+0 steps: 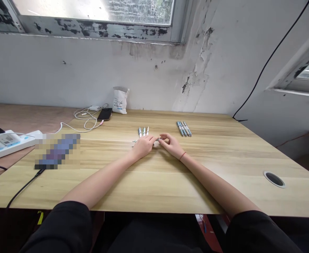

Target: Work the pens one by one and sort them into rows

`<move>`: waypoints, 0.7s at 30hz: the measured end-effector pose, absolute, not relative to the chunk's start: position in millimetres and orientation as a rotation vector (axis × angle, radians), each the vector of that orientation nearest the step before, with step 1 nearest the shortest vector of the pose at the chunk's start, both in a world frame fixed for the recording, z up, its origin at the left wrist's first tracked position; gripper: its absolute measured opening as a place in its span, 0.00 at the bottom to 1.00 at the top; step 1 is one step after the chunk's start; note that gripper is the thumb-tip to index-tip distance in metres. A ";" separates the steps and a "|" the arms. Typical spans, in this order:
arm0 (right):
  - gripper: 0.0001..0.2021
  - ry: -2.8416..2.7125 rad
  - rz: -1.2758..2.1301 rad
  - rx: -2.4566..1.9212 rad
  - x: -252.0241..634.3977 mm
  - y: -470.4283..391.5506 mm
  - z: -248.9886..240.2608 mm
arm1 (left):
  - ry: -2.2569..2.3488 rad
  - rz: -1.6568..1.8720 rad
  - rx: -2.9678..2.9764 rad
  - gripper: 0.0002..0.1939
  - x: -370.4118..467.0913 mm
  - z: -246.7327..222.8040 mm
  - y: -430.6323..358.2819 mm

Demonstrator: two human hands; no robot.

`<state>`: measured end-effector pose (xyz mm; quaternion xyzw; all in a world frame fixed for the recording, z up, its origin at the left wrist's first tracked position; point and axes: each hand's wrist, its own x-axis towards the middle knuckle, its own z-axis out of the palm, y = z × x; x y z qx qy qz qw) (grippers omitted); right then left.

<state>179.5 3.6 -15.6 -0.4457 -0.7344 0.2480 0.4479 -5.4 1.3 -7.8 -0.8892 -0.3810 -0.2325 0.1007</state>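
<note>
My left hand point(143, 145) and my right hand point(172, 144) rest on the wooden table point(154, 175), fingertips meeting over a pen point(157, 140) that lies crosswise between them. Both hands pinch it; most of it is hidden under the fingers. Just beyond the left hand lie three pens point(143, 131) side by side, tips pointing away. A second group of several pens point(184, 128) lies farther right, beyond the right hand. A red string circles my right wrist.
A white pouch point(120, 100) stands by the wall, with a dark phone point(104, 114) and white cables point(87, 117) beside it. A white power strip point(9, 142) sits at the left, next to a blurred dark object point(57, 151). A cable hole point(274, 179) is at right.
</note>
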 end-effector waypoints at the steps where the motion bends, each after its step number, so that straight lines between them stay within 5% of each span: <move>1: 0.14 -1.838 0.617 -1.117 179.4 3.8 -15.5 | -1.129 -0.686 -2.631 0.18 -4.6 -8.2 0.6; 21: 0.12 -1.780 0.804 -1.076 180.4 4.3 -16.1 | -1.128 -0.832 -2.650 0.14 -4.2 -3.9 -1.5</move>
